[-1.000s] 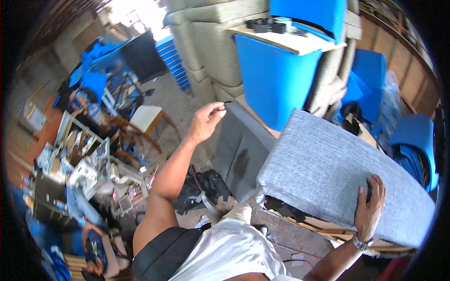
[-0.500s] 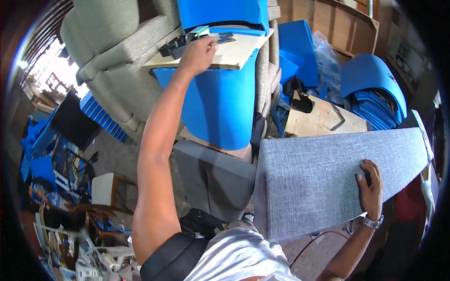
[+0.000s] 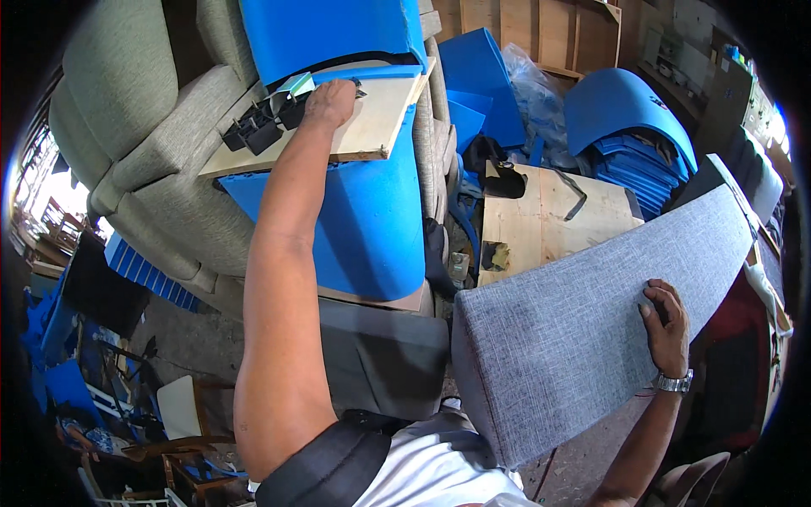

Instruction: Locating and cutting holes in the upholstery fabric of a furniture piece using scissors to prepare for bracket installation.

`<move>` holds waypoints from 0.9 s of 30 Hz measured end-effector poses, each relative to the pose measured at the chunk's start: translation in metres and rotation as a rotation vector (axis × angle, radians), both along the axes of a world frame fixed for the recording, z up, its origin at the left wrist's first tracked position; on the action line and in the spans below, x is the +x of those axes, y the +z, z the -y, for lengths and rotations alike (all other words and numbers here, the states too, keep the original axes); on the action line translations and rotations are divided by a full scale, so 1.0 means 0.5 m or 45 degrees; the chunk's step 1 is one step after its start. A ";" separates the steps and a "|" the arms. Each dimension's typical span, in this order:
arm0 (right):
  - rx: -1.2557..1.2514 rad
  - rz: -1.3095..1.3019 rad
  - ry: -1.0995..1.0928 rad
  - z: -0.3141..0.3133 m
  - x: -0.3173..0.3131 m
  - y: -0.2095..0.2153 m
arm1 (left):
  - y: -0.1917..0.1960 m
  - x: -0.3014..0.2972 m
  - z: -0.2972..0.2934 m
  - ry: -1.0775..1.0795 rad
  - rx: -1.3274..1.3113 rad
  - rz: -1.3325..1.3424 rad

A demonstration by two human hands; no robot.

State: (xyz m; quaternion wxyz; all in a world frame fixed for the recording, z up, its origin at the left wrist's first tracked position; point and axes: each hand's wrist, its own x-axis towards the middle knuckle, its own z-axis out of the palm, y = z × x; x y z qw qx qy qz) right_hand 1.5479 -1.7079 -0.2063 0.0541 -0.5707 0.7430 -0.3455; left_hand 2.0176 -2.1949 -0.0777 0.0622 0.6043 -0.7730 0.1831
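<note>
My left hand [image 3: 331, 103] reaches over a pale wooden board [image 3: 363, 135], knuckles up and fingers curled down among small dark pieces. What the fingers hold, if anything, is hidden. Beside it on the board stand a black compartmented tray [image 3: 253, 133] and a small green-and-white box [image 3: 296, 84]. My right hand [image 3: 667, 328], with a metal watch on the wrist, lies on a long grey fabric-covered padded piece [image 3: 557, 338]. Its fingers are slightly bent and apart, holding nothing.
Blue foam [image 3: 363, 228] hangs below the board, with more blue foam [image 3: 329, 29] behind it. Beige upholstered seats [image 3: 182, 152] stand at left. A plywood panel [image 3: 541, 211] and stacked blue foam sheets [image 3: 646, 173] lie at right. A chair [image 3: 179, 406] stands lower left.
The view has turned rightward, so the board and sofa seats sit further left. My left hand still works over the board; the padded piece is tilted more, with my right hand still on it.
</note>
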 end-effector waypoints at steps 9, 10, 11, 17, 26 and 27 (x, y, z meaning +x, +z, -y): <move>-0.077 0.046 0.041 -0.001 -0.005 -0.007 | -0.017 0.078 -0.005 -0.081 -0.106 -0.041; -0.069 0.063 0.076 -0.001 -0.006 -0.008 | -0.021 0.089 -0.007 -0.125 -0.166 -0.054; -0.076 0.054 0.067 -0.001 -0.006 -0.008 | -0.026 0.100 -0.011 -0.106 -0.154 -0.048; -0.094 0.036 0.067 0.001 -0.005 -0.011 | -0.046 0.149 -0.019 -0.372 -0.430 -0.209; -0.066 0.097 0.090 0.009 0.015 0.019 | -0.019 0.050 -0.144 -0.809 -0.554 -0.228; -0.069 0.149 -0.025 0.024 0.032 0.029 | -0.021 0.009 -0.194 -0.857 -0.607 0.077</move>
